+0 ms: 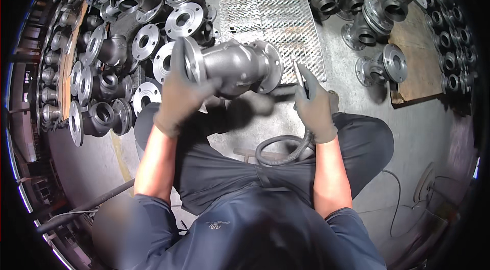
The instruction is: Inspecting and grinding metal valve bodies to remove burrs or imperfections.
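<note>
- The gloved fingers of the left hand (pixel 178 97) are curling around the near flange of a grey cast valve body (pixel 232 67), gripping it firmly and holding it up off the floor, above the person's knees.
- The valve body is lying sideways in the air — one round flange toward the left hand, the other flange with its bolt holes facing right.
- The fingers of the right hand (pixel 314 107), also gloved, are closing around a slim handheld tool (pixel 300 80), its tip pointing up just beside the valve's right flange; whether it is touching the flange I cannot tell.
- A ribbed grey hose (pixel 283 147) is looping from under the right hand across the person's lap.
- Beyond the valve a perforated metal grating (pixel 265 10) is lying flat on the concrete floor.
- To the left a dense heap of flanged castings (pixel 138 30) is crowding close to the left hand — another pile (pixel 367 5) is sitting well apart at upper right.
- A wooden board (pixel 416 66) is lying by the right pile.
</note>
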A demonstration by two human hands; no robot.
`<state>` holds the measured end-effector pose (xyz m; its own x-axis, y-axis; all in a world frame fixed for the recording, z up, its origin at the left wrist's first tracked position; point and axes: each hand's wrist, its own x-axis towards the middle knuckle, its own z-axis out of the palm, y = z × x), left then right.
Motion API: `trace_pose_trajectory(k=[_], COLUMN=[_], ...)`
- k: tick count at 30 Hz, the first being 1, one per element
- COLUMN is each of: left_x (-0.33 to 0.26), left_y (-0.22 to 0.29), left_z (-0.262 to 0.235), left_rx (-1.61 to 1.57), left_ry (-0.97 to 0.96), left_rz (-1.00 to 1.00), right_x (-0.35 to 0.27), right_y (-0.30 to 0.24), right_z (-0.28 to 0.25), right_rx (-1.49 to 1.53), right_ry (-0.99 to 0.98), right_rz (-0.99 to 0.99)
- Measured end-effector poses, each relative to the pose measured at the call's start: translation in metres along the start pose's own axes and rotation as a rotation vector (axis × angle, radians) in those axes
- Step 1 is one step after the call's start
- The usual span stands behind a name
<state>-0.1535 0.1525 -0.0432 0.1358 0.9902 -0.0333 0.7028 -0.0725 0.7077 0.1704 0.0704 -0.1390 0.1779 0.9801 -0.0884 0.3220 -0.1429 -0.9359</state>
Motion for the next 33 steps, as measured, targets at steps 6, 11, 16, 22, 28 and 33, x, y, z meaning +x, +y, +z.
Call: trace_pose_trajectory(k=[6,11,16,22,28,33], left_x=[0.024,0.024,0.026,0.035,0.039,0.042], left_y=[0.012,0.018,0.028,0.022,0.052,0.061], left_z=[-0.005,0.002,0.007,0.018,0.027,0.052], left_rx=[-0.393,-0.357,-0.401,-0.172,0.267,0.287], left_ry=[0.087,0.126,0.152,0.198,0.073,0.195], left_rz=[-0.127,-0.069,-0.094,0.112,0.377,0.556], right_x=[-0.002,0.003,0.007,0.011,0.013,0.016], right_y=[0.015,0.019,0.01,0.005,-0.032,-0.056], right_z=[-0.003,0.01,0.017,0.007,-0.021,-0.056], right_rx=[-0.097,0.055,0.058,-0.134,0.097,0.039], right_ry=[0.001,0.007,-0.063,-0.049,0.076,0.152], right_rz=[-0.039,0.053,0.111,0.002,0.198,0.124])
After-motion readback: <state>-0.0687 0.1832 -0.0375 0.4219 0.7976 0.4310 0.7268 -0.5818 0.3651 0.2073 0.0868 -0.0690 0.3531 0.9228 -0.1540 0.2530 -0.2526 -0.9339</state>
